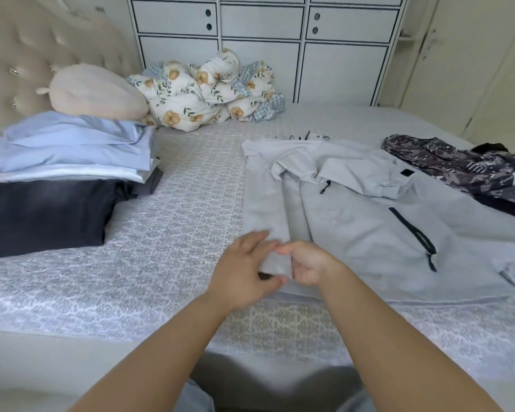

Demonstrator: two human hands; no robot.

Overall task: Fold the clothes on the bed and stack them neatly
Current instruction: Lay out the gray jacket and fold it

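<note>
Head view: the grey jacket (pixel 369 221) lies spread on the bed (pixel 173 203), one sleeve folded inward; the left hand (pixel 244 269) pinches its cuff, and the right hand (pixel 306 263) seems to grip it too, likely squaring it. A folded stack (pixel 60 173) waits at left; no containers visible

Lt grey zip hoodie (pixel 354 221) flat on bed, sleeve folded in; folded stack (pixel 63 173) at left.

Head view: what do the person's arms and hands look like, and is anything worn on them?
Both forearms are bare up to the frame edge: no sleeves, gloves, watch or bracelets visible. No rings can be made out on the left hand or right hand. Nails look short, though motion blur hides detail.
</note>
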